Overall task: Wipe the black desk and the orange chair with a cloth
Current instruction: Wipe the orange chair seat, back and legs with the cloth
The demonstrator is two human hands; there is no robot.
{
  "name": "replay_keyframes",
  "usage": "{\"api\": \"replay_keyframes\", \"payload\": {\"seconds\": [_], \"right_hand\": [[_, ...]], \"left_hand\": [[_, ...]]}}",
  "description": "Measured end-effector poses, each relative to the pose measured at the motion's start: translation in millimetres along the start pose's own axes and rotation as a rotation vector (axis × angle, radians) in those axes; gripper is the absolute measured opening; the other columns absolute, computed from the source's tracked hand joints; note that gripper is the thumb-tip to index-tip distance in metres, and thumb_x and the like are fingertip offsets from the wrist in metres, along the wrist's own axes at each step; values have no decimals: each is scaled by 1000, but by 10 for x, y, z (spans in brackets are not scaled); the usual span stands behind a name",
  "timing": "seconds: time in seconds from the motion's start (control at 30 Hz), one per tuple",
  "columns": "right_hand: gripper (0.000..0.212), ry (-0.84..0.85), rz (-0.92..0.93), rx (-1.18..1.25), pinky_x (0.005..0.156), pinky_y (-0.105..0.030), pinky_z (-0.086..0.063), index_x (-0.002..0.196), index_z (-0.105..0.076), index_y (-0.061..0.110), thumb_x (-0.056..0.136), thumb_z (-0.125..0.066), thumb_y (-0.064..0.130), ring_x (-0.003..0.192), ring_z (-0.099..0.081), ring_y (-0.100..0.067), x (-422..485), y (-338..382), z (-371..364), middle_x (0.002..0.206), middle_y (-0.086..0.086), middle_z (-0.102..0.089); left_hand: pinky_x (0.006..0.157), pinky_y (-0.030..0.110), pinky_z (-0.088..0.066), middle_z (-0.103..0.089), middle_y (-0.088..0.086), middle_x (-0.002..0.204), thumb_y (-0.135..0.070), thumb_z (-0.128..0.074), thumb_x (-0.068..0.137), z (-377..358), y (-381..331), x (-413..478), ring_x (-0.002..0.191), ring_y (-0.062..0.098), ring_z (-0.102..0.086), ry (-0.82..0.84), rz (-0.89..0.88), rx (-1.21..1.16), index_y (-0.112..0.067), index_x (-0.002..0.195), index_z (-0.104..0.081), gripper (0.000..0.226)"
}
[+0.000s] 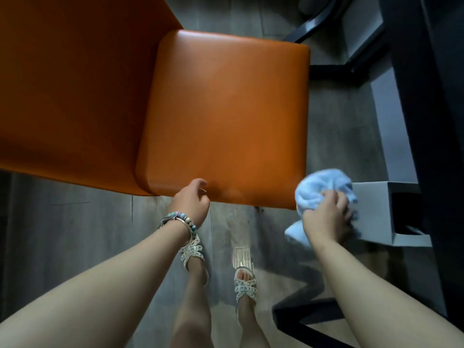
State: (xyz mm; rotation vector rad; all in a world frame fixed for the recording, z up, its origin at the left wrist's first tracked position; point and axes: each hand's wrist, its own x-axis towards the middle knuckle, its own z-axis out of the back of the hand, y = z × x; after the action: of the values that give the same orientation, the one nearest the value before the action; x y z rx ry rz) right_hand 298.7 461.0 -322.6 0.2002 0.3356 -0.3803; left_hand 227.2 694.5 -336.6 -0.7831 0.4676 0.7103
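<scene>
The orange chair [226,116] fills the upper left, its padded seat facing me and its tall back to the left. My left hand [192,204] sits at the seat's near edge with its fingers curled over the rim. My right hand [326,217] grips a bunched light blue cloth [324,187] just off the seat's near right corner, beside the desk. The black desk [442,146] runs down the right side as a dark edge, with its black frame below.
A grey box-shaped part [374,212] of the desk sits right behind the cloth. Black desk legs [306,315] cross the grey wood floor at lower right and upper right. My feet in white sandals stand just in front of the chair.
</scene>
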Motion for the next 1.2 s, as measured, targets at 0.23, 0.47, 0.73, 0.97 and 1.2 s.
{"api": "replay_keyframes", "payload": {"seconds": [0.23, 0.47, 0.73, 0.97, 1.2], "right_hand": [[65, 165, 592, -355, 97, -45, -36, 142, -25, 41, 88, -49, 14, 129, -29, -31, 111, 366, -210, 153, 4, -12], [48, -43, -300, 216, 98, -47, -37, 133, -42, 23, 87, -48, 11, 119, -43, -41, 245, -123, -123, 138, -15, -39], [75, 96, 823, -407, 77, -54, -49, 105, -68, 34, 33, -89, 35, 101, -61, -33, 159, 1127, -409, 124, -4, -60], [51, -11, -170, 36, 96, -51, -38, 137, -37, 13, 90, -53, 23, 125, -38, -43, 549, 722, -160, 146, -16, -31], [49, -166, 303, 189, 99, -41, -32, 125, -52, 9, 78, -66, 11, 129, -36, -33, 675, 1238, -52, 145, -11, -38]], "left_hand": [[65, 29, -51, -60, 1, 122, -15, -46, 93, 9, -24, 109, 71, 12, -56, 9, -54, 57, -19, 131, -46, 38], [92, 33, -45, -48, 0, 136, -14, -49, 91, 217, -2, 302, 117, 18, -50, -11, -117, 163, -20, 132, -45, 42], [112, 38, -23, -10, -2, 157, -25, -52, 89, 469, -58, 771, 143, 21, -12, -45, -237, 533, -30, 144, -27, 60], [113, 40, -25, -10, -1, 157, -26, -52, 91, 609, -14, 974, 143, 22, -13, 52, -205, 559, -29, 146, -22, 62], [111, 38, -29, -9, 0, 157, -25, -52, 90, 695, -32, 1037, 142, 22, -16, 81, -207, 592, -27, 145, -22, 63]]}}
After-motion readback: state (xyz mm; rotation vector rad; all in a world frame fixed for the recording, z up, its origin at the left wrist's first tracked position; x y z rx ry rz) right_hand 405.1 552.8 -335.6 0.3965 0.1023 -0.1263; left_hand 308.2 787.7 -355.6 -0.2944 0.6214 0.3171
